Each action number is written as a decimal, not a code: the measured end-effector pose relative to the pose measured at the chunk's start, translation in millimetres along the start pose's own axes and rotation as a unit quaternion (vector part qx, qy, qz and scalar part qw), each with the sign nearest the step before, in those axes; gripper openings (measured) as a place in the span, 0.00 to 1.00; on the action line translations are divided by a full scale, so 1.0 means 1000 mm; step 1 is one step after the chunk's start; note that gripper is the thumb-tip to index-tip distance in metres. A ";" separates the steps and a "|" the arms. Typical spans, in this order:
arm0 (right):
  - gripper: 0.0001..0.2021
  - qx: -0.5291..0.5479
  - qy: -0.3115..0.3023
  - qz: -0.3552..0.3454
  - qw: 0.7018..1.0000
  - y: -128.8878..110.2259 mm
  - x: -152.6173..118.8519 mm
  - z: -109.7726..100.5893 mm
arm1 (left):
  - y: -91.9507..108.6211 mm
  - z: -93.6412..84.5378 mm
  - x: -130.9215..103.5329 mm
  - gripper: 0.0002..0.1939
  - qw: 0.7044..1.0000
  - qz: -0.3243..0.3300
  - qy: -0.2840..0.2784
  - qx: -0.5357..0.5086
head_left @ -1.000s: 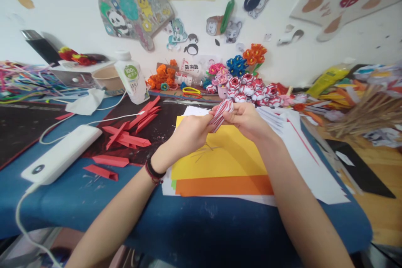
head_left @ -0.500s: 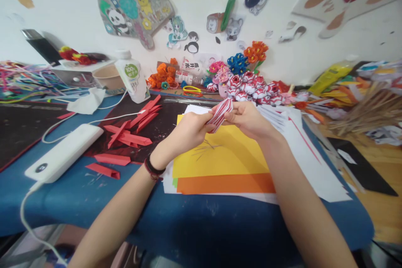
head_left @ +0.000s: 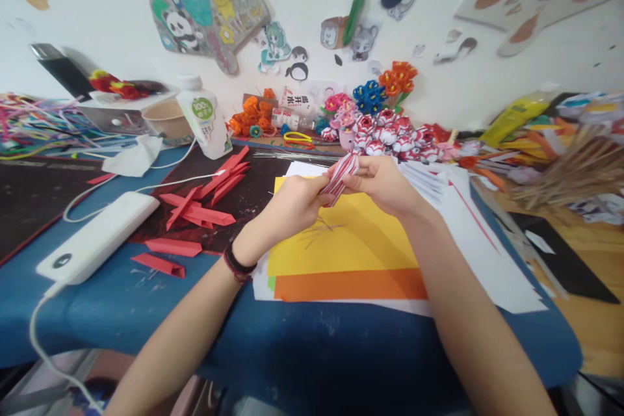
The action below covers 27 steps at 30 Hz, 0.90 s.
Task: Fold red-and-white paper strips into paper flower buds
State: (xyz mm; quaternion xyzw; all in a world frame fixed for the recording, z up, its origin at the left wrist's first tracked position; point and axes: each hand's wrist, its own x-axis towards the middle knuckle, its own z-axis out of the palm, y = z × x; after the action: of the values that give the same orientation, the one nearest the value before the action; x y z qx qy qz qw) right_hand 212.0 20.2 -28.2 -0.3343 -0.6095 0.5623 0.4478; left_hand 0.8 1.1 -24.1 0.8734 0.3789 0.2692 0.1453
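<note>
Between my two hands is a red-and-white striped piece of folded paper, held up over the sheets. My left hand pinches its lower left end, thumb on top. At its upper right side, my right hand grips it with thumb and fingers. Beneath my hands lies a yellow sheet with a few thin dark wires on it. An orange sheet and white sheets stick out under the yellow one. Several folded red paper strips lie to the left.
A white power bank with cables sits at the left. Behind stand a white glue bottle, a paper bowl, yellow-handled scissors and several red-and-white paper flowers. Thin brown sticks and a black board are at the right.
My right thumb has shifted slightly down and left along the striped paper. Both hands keep their hold, and the things on the table stay where they were.
</note>
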 end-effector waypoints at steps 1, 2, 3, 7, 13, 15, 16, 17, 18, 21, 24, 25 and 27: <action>0.21 -0.005 0.007 -0.008 1.000 0.000 0.000 0.001 | 0.000 0.000 0.000 0.05 1.000 0.001 0.003 0.010; 0.21 -0.009 0.014 -0.017 1.000 0.000 0.000 0.003 | 0.000 0.001 0.000 0.05 1.000 0.002 0.009 0.022; 0.20 -0.013 0.021 -0.025 0.999 0.001 0.001 0.004 | 0.000 0.002 0.000 0.05 0.999 0.004 0.014 0.040; 0.19 -0.007 0.048 -0.035 0.998 0.005 0.003 0.008 | 0.000 0.007 0.001 0.07 0.990 0.003 0.009 0.138; 0.22 0.025 0.085 -0.019 0.996 0.005 0.004 0.015 | 0.004 0.017 0.002 0.13 0.966 0.002 -0.003 0.258; 0.22 0.037 0.093 -0.018 0.995 0.003 0.004 0.019 | 0.004 0.019 0.001 0.14 0.961 0.008 0.011 0.277; 0.22 0.043 0.097 -0.019 0.994 0.003 0.005 0.022 | 0.004 0.021 0.001 0.13 0.958 0.006 0.021 0.287; 0.22 0.047 0.101 -0.020 0.994 0.003 0.005 0.024 | 0.003 0.023 0.001 0.12 0.954 0.002 0.032 0.298; 0.22 0.051 0.106 -0.022 0.993 0.003 0.005 0.026 | 0.002 0.025 0.001 0.11 0.950 -0.005 0.042 0.309; 0.23 0.054 0.117 -0.021 0.991 0.004 0.006 0.028 | -0.002 0.031 0.002 0.11 0.941 -0.017 0.059 0.333; 0.22 0.039 0.100 -0.019 0.994 0.001 0.004 0.025 | -0.004 0.027 0.004 0.13 0.935 0.006 0.059 0.351; 0.22 0.027 0.089 -0.020 0.995 -0.001 0.003 0.023 | -0.004 0.024 0.004 0.13 0.932 0.020 0.054 0.358; 0.22 -0.003 0.077 -0.020 0.997 -0.006 0.001 0.019 | -0.006 0.015 0.004 0.15 0.924 0.052 0.039 0.376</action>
State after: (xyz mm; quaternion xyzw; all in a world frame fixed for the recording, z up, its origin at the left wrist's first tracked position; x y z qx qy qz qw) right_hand 194.6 12.6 -21.1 -0.3660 -0.5812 0.5241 0.5035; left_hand 8.9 7.6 -37.7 0.8714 0.4114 0.1478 -0.2226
